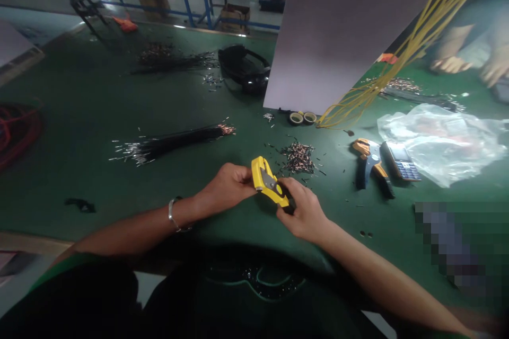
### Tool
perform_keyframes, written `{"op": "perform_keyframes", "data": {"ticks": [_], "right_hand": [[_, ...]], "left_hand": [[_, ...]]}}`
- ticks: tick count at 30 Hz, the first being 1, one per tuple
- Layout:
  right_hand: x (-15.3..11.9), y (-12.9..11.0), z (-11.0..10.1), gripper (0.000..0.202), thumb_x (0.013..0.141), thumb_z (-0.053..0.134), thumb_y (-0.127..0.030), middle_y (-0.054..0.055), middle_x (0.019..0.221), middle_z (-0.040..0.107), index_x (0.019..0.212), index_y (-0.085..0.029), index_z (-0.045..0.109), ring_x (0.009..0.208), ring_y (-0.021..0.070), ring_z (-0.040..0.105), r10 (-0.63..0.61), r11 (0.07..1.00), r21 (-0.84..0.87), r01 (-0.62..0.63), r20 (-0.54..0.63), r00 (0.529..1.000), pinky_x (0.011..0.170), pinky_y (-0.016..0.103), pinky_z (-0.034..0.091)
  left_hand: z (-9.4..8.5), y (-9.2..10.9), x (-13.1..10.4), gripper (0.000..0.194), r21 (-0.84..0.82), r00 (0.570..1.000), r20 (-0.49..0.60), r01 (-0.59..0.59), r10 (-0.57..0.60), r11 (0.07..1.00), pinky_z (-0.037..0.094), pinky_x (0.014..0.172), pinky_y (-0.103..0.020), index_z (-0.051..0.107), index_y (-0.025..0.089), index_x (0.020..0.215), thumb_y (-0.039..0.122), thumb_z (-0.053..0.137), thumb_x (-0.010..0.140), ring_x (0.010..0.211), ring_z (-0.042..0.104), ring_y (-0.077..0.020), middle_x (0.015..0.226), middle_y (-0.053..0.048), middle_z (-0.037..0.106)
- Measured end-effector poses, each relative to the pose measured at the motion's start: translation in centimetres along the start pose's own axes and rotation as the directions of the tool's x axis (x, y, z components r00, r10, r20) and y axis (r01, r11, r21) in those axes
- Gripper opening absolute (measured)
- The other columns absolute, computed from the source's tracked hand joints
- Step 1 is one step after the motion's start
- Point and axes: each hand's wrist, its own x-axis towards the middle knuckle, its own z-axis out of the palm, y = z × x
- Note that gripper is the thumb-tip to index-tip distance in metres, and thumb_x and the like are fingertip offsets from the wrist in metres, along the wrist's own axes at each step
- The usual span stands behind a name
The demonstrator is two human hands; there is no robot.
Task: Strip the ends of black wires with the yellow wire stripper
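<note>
Wrapped round the dark handles of a yellow wire stripper (267, 180) is my right hand (303, 209). My left hand (229, 188) is closed beside the tool's jaw end, its fingertips pinched; what they hold is hidden. Just beyond the tool lies a pile of short copper-tipped cuttings (299, 158). A bundle of black wires (178, 140) lies further off to the left, with copper ends at the right and pale ends at the left.
An orange and black tool (371, 164), a keypad phone (401, 160) and a clear plastic bag (449, 140) lie right. Two tape rolls (303, 118) sit below an upright grey panel (338, 32). Yellow wires (397, 63) hang beside it. Another person's hands (453, 63) are far right.
</note>
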Motion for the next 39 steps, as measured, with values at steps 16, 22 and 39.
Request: {"op": "perform_keyframes", "data": {"ticks": [16,22,39], "right_hand": [[0.2,-0.6,-0.4,0.022,0.066,0.051,-0.013,0.000,0.071,0.062,0.087,-0.018,0.057,0.060,0.0137,0.056,0.251,0.927,0.251,-0.279,0.137,0.958,0.059,0.027,0.047],[0.3,-0.3,-0.2,0.023,0.067,0.057,-0.015,0.000,0.071,0.060,0.091,-0.016,0.056,0.055,0.0117,0.053,0.393,0.535,0.662,-0.525,0.356,0.848,0.052,0.027,0.045],[0.7,-0.9,-0.5,0.016,0.066,0.053,-0.014,0.000,0.073,0.058,0.082,-0.018,0.055,0.062,0.0131,0.053,0.335,0.741,0.491,-0.458,0.320,0.886,0.058,0.026,0.044]], "left_hand": [[0.2,1.0,0.1,0.011,-0.096,0.996,-0.008,0.086,-0.087,0.992,0.046,0.058,-0.018,0.075,0.015,0.075,0.012,0.065,0.069,0.059,0.057,-0.0079,0.054,0.003,0.064],[0.1,0.0,0.5,0.015,-0.110,0.988,-0.055,0.137,-0.144,0.984,0.030,0.041,-0.018,0.075,0.014,0.081,0.021,0.070,0.068,0.041,0.039,-0.0035,0.051,0.003,0.060],[0.2,0.3,0.5,0.012,-0.139,0.985,-0.037,0.159,-0.166,0.977,0.031,0.045,-0.019,0.074,0.012,0.077,0.019,0.069,0.068,0.043,0.039,-0.0032,0.054,0.003,0.061]]}}
